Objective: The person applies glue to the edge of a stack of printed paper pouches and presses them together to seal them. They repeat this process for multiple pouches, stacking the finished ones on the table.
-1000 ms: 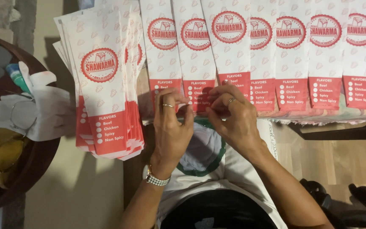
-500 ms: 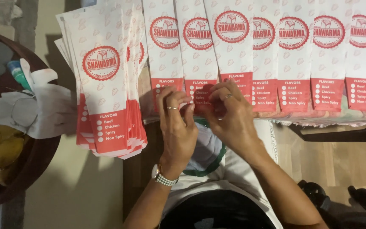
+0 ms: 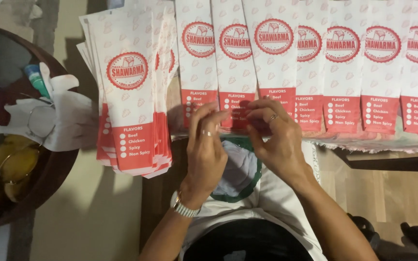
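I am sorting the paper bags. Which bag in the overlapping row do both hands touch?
The left hand and right hand meet at the third bag from the left; its red lower panel is partly hidden behind the fingers.

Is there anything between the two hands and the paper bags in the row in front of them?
Nothing visible. The left hand and right hand already lie over the red lower ends of the row of paper bags.

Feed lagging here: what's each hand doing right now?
Left hand: fingers pinched at a paper bag's red bottom edge.
Right hand: fingers curled on that edge.
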